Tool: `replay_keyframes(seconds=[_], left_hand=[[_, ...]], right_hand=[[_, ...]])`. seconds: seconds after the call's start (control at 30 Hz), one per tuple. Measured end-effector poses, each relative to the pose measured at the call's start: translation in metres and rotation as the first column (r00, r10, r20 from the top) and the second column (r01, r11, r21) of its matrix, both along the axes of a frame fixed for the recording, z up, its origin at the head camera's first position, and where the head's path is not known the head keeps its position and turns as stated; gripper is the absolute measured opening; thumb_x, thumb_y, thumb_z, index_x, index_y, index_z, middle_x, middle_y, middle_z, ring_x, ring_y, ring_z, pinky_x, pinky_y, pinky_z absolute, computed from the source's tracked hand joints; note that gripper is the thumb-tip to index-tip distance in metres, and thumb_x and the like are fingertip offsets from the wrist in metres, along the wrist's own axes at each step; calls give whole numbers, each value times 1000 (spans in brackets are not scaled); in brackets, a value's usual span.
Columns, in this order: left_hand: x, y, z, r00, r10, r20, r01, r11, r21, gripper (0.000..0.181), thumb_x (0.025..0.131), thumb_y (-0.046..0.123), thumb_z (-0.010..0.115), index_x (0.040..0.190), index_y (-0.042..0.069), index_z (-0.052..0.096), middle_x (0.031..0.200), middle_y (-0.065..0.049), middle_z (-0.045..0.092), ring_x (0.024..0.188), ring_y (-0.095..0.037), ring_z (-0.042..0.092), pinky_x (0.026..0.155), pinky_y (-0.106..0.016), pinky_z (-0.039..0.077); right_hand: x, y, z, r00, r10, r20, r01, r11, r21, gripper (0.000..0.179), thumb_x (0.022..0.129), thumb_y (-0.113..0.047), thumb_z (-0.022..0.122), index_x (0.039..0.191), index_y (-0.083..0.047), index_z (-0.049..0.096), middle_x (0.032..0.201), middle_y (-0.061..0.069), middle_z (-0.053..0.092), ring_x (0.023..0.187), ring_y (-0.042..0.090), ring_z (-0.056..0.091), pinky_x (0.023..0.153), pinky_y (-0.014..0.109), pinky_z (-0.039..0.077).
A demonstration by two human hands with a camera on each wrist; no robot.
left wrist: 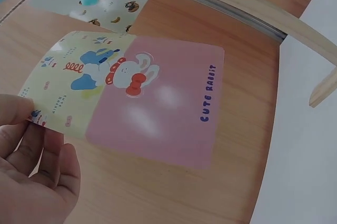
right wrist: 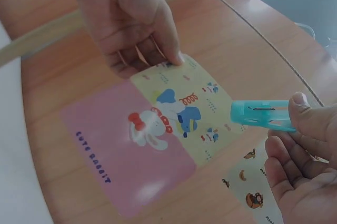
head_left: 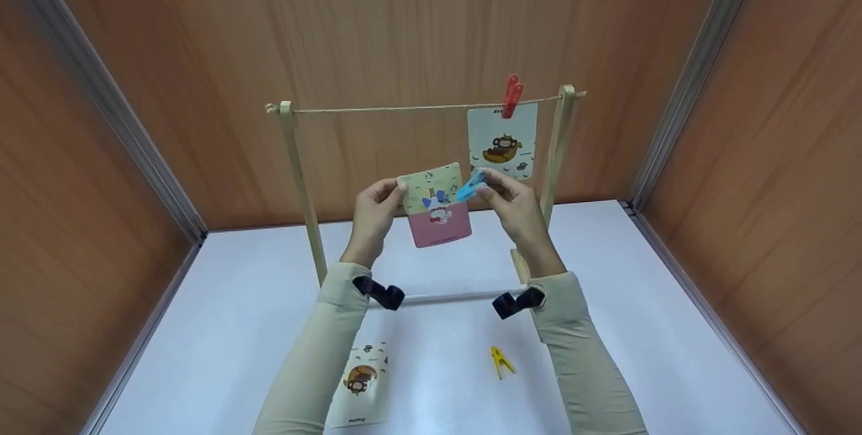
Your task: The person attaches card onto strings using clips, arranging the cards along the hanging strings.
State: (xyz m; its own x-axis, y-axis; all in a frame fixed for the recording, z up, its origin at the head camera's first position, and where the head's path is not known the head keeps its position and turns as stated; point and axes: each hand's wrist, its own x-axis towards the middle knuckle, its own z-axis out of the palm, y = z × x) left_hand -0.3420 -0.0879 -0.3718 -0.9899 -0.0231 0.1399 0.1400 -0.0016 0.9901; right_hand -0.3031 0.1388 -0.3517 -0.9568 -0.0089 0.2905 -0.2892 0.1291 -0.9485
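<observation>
1. One rabbit card was up in midair, pinched at its upper left corner by the thumb and fingers of the left hand. My guess: a corner grip left most of the picture uncovered.
2. It sat a bit tilted, below the string, not touching it as far as I could see.
3. The right hand had its fingers and thumb grasping a blue clothespin by one end, probably so the other end was free to point at the card's right edge. Couldn't tell if they touched, tbh.
4. The hanging monkey card was on the string because a red clothespin clamped its top edge there. Wooden posts held that string up, looked pretty taut.
5. Down on the table, a second monkey card lay partly behind the left sleeve, with a yellow clothespin off to its right, I'd say within easy reach.
</observation>
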Motion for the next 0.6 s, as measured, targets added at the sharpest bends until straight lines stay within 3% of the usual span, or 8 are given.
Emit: replay_keyframes(seconds=[0.2, 0.4, 0.6], left_hand=[[-4, 1, 14, 999, -12, -34, 13, 1000, 18, 24, 98, 17, 55, 116, 3, 64, 111, -10, 64, 100, -18, 59, 93, -35, 48], [-7, -2, 24, 997, -18, -80, 20, 999, 29, 25, 98, 18, 56, 116, 3, 63, 110, -9, 63, 100, -18, 57, 94, -36, 45], [-11, -2, 34, 993, -8, -122, 14, 999, 51, 24, 97, 17, 56, 114, 1, 64, 109, -8, 63, 99, -18, 56, 93, -35, 45]], right_hand=[[-4, -3, 16, 998, -6, -57, 7, 1000, 19, 40, 94, -20, 60, 132, -9, 57, 128, 9, 59, 115, 18, 56, 103, 30, 44], [-9, -6, 29, 994, -9, -109, 9, 1000, 3, 39, 94, -20, 60, 131, -8, 58, 125, 9, 60, 112, 16, 57, 99, 26, 46], [-14, -9, 43, 991, -5, -137, 5, 1000, 0, 41, 94, -21, 60, 132, -8, 57, 122, 9, 59, 106, 15, 56, 94, 30, 49]])
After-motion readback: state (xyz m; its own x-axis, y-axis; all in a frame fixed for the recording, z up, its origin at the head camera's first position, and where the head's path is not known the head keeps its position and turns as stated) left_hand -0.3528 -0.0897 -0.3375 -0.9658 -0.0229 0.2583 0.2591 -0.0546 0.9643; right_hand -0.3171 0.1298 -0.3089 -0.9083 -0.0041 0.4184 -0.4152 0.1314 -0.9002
